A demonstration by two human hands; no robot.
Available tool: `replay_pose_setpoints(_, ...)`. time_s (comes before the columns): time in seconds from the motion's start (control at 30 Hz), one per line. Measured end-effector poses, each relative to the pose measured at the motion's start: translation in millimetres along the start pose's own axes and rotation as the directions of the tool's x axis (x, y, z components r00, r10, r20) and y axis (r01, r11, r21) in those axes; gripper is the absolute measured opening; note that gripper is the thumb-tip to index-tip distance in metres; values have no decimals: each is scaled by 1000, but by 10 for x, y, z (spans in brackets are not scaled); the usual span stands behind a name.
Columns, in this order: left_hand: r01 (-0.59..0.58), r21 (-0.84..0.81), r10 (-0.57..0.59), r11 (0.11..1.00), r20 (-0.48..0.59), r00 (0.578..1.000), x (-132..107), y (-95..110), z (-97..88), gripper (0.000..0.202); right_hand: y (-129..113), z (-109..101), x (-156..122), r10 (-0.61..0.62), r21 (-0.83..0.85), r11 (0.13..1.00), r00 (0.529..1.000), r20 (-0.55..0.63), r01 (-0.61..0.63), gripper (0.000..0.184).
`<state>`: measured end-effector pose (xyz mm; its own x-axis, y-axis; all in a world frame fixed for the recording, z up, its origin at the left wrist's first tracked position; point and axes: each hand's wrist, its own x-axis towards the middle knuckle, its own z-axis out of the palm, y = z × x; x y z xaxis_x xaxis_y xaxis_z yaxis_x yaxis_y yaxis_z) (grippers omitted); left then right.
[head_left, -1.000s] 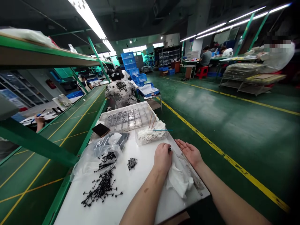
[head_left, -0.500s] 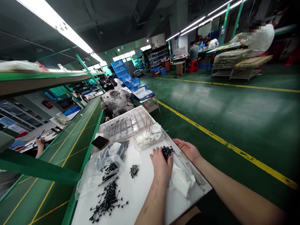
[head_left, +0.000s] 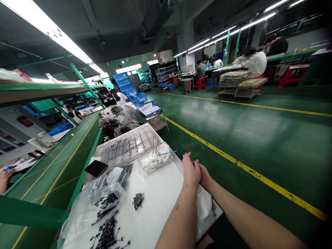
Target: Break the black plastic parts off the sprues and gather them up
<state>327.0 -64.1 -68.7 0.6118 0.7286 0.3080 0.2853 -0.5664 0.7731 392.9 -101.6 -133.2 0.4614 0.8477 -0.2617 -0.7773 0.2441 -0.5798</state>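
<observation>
At the right edge of the white worktop (head_left: 160, 200), my left hand (head_left: 192, 170) is cupped and pressed against my right hand (head_left: 204, 175). Both hands are closed together, right beside the table edge. What lies between them is hidden; the small black parts that lay under my left hand are no longer visible on the worktop. A crumpled white cloth (head_left: 204, 204) lies below my wrists. Left of my hands is a small heap of grey-black ring-like pieces (head_left: 138, 201). Black stemmed parts (head_left: 106, 228) spill from a clear plastic bag (head_left: 77, 211).
A clear box (head_left: 155, 162) of white material holds upright sticks and a blue stick. Behind it is a clear compartment tray (head_left: 127, 143), with a dark flat phone-like object (head_left: 96, 168) nearby. A green conveyor (head_left: 59, 162) runs along the left. A person (head_left: 119, 117) sits ahead.
My left hand has moved right to the table edge and closed against my right hand. The pile of small black parts has left the worktop. The view has turned right.
</observation>
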Motion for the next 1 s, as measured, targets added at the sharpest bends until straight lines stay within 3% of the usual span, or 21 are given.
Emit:
replay_pose_setpoints(0.17, -50, -9, 50, 999, 18, 999, -103, -246, -500, 43, 0, -6, 3, 11, 42, 999, 1000, -27, -10, 33)
replay_pose_setpoints(0.27, -120, 31, 114, 992, 150, 982, -294, -427, -808, 43, 6, 10, -12, 17, 79, 997, 999, -40, -14, 30)
replay_pose_setpoints(0.33, -156, 65, 137, 986, 237, 962, -419, -494, -906, 44, 5, 27, -27, 27, 98, 995, 999, -46, -23, 35)
replay_pose_setpoints(0.4, -171, 103, 135, 980, 287, 948, -502, -497, -892, 46, 2, 42, -39, 40, 109, 993, 998, -54, -34, 39)
replay_pose_setpoints(0.5, -176, 146, 123, 973, 312, 942, -499, -401, -698, 48, -8, 53, -43, 51, 112, 993, 996, -69, -44, 38)
replay_pose_setpoints(0.6, -172, 167, 118, 971, 292, 949, -341, -271, -448, 46, -27, 59, -34, 50, 100, 994, 996, -77, -42, 32)
replay_pose_setpoints(0.7, -148, 174, 104, 973, 241, 965, -147, -197, -333, 42, -55, 67, -27, 44, 88, 995, 996, -77, -37, 35)
replay_pose_setpoints(0.83, -142, 163, 106, 976, 210, 972, -105, -246, -505, 40, -73, 67, -42, 38, 110, 993, 997, -62, -31, 36)
replay_pose_setpoints(1.0, -147, 215, 85, 966, 273, 958, -228, -398, -793, 33, -51, 56, -72, 38, 178, 983, 999, -36, -31, 42)
